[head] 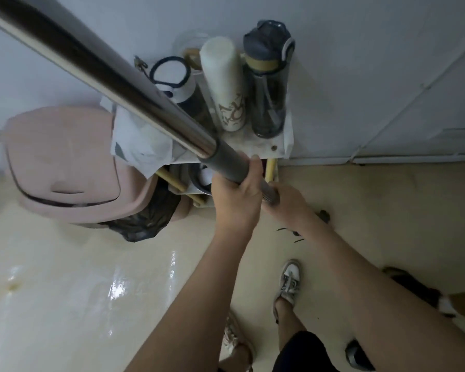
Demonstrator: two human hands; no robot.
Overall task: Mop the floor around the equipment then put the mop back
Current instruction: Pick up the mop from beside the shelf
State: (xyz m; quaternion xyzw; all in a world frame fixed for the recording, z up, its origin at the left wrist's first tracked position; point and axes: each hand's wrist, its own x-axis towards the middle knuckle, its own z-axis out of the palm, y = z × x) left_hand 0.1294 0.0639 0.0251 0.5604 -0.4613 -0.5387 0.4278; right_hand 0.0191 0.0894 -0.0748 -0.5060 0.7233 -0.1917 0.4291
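The mop's shiny metal pole [97,73] runs from the upper left corner down to a grey grip [230,163] at mid-frame. My left hand [236,200] is wrapped around that grey grip. Just to its right, my right hand [287,202] holds the ribbed end of the same handle. The mop head is out of view. The cream tiled floor [91,291] below glistens with wet reflections at the lower left.
A small white shelf [269,146] against the wall carries a white bottle [224,84], a dark bottle [269,84] and a looped-lid bottle. A pink bin [62,167] with a black bag stands at left. Dark debris [293,233] lies on the floor; another person's foot [414,288] is at right.
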